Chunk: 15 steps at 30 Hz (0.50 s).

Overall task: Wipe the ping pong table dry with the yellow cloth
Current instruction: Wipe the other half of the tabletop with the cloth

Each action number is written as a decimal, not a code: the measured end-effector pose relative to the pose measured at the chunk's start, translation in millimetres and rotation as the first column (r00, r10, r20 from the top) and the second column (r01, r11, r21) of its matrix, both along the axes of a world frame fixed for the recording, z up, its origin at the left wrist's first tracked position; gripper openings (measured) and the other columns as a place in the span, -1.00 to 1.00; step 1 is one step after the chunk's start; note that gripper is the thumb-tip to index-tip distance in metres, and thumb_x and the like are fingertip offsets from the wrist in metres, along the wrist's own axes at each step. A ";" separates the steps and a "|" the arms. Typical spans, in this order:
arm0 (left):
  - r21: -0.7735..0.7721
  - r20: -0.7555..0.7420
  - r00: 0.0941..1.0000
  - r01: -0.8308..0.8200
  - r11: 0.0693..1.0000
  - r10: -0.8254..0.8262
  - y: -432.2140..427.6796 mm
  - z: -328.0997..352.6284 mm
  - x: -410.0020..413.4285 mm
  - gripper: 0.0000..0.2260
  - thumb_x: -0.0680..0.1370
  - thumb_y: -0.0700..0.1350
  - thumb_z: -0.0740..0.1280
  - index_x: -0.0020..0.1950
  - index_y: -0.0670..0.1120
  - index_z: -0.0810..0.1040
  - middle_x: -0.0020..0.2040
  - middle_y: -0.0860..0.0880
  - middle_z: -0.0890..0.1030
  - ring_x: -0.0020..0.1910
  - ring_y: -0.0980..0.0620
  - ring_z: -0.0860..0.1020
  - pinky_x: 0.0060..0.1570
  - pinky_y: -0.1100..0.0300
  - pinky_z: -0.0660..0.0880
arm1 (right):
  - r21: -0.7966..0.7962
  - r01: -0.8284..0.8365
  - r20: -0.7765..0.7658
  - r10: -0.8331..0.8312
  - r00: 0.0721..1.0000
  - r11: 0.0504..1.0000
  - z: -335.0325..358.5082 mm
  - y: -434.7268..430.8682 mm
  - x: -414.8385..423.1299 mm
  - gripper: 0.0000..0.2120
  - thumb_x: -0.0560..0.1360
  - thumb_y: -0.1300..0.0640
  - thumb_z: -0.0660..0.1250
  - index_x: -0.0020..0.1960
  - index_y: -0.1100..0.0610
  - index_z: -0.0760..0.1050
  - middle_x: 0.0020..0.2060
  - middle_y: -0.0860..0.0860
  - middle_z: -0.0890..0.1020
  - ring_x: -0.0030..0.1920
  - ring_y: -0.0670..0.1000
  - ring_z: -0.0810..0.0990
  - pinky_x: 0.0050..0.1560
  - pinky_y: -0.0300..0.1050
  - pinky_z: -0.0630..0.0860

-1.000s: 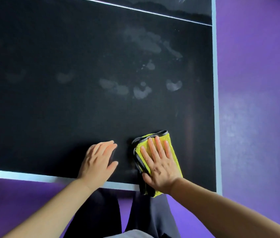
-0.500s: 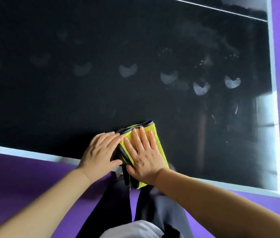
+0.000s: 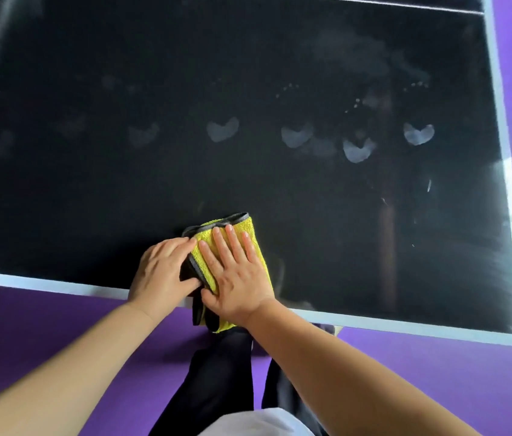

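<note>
Nearest the camera, a pale garment (image 3: 258, 423) fills the bottom edge of the view, cut off by the frame, with dark trousers (image 3: 217, 372) below it over a purple floor (image 3: 59, 325). Both bare forearms reach forward over the floor to the near edge of the ping pong table (image 3: 91, 190), which has a dark top with a white border line (image 3: 44, 286).

The yellow cloth (image 3: 250, 229), folded and trimmed in grey, lies on the table just inside that near border, and its near end hangs off the edge above the trousers. The right hand (image 3: 236, 278) lies flat on it, fingers straight and slightly spread, pressing it to the table and gripping nothing. The left hand (image 3: 162, 272) sits just beside it on the tabletop, its arched fingertips touching the cloth's grey edge and its thumb against the dark fold. I cannot tell whether it pinches the cloth or only rests there.

Farther out, a row of heart-shaped smudges (image 3: 222, 129) crosses the dark surface, bright on the right and fading leftward until they are hard to make out. Cloudy marks (image 3: 358, 55) and small dots lie beyond them. A thin white line (image 3: 405, 6) runs across at the far top.

The right hand covers most of the cloth's middle, the table's left side runs out of frame, and the far left is a blurred pale streak
</note>
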<state>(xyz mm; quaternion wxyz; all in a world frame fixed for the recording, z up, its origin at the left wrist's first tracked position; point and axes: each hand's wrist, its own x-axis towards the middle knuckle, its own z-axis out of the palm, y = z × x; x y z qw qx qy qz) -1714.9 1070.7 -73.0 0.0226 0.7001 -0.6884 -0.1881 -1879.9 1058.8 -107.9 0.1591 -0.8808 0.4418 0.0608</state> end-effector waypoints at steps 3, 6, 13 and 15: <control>0.016 -0.034 0.998 0.045 0.999 -0.045 -13.5 1.2 -45.2 -0.37 0.37 -0.12 0.51 0.41 -0.08 0.39 0.35 -0.06 0.43 0.38 -0.05 0.32 0.37 0.08 0.20 | -0.005 0.074 0.019 -0.074 0.997 0.997 -0.1 -0.7 -44.5 -0.23 0.49 -0.25 0.02 0.60 0.11 0.09 0.57 0.17 0.09 0.58 0.21 -0.10 0.53 0.20 -0.15; -0.013 -0.027 0.989 0.144 0.990 -0.144 -29.2 -2.0 -95.3 -0.38 0.31 -0.10 0.54 0.35 -0.10 0.46 0.30 -0.08 0.49 0.36 -0.07 0.35 0.37 0.05 0.19 | -0.030 0.152 0.037 -0.151 0.988 0.988 -2.1 -1.9 -96.8 -0.25 0.50 -0.26 0.05 0.58 0.10 0.15 0.56 0.18 0.15 0.57 0.22 -0.01 0.53 0.21 -0.07; -0.063 -0.030 0.937 0.347 0.936 -0.349 -60.1 -5.7 -225.5 -0.40 0.29 -0.08 0.54 0.31 -0.10 0.49 0.24 -0.06 0.53 0.35 -0.07 0.37 0.40 0.03 0.09 | -0.070 0.328 0.037 -0.327 0.944 0.942 -3.2 -3.2 -223.2 -0.25 0.49 -0.25 0.09 0.58 0.10 0.17 0.54 0.18 0.20 0.57 0.21 0.02 0.52 0.21 -0.05; -0.069 -0.040 0.923 0.381 0.922 -0.384 -64.5 -5.2 -264.6 -0.41 0.33 -0.07 0.51 0.34 -0.08 0.46 0.27 -0.05 0.51 0.37 -0.06 0.34 0.42 0.03 0.05 | -0.079 0.365 0.032 -0.364 0.931 0.928 -3.6 -1.9 -260.4 -0.25 0.49 -0.25 0.09 0.57 0.10 0.18 0.54 0.18 0.21 0.57 0.21 0.03 0.52 0.22 -0.02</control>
